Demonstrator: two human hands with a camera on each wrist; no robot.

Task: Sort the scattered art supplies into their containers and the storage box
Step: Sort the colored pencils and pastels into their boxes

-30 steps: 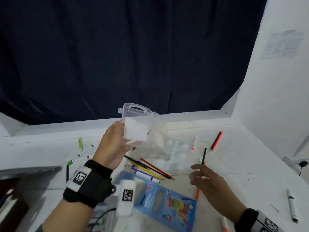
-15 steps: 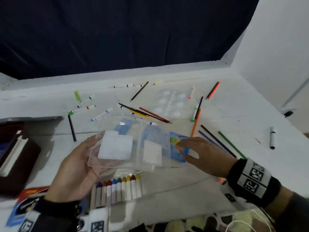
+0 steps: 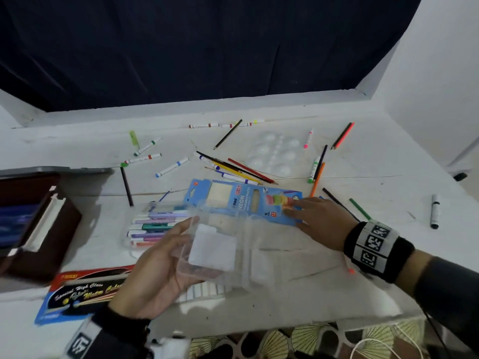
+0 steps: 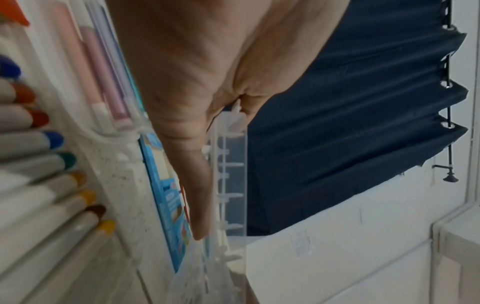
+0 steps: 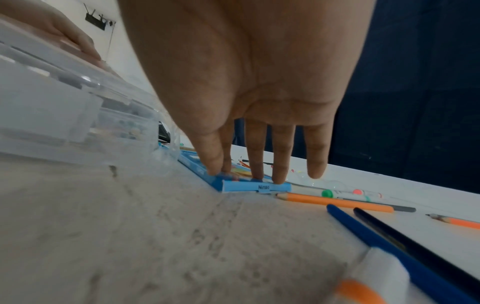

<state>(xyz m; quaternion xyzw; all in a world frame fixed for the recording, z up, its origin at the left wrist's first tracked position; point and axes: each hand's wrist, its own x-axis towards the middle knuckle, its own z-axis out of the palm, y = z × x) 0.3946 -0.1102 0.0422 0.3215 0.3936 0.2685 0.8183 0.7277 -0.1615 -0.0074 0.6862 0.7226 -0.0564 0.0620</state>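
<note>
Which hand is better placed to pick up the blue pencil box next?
Right. The right hand already rests its fingers on the blue pencil box, while the left hand holds the clear plastic case.

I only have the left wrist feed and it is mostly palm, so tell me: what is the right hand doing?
Observer: The right hand lies flat, with straight fingers pressing on one end of the blue pencil box.
Operator: Any loose pencils near it?
Observer: Yes. An orange pencil lies just past that end of the box, and a blue pencil is closer to the wrist.
Operator: How is my left hand holding the case?
Observer: The left hand grips the clear plastic case by its left end. I cannot tell whether the case touches the table.
</note>
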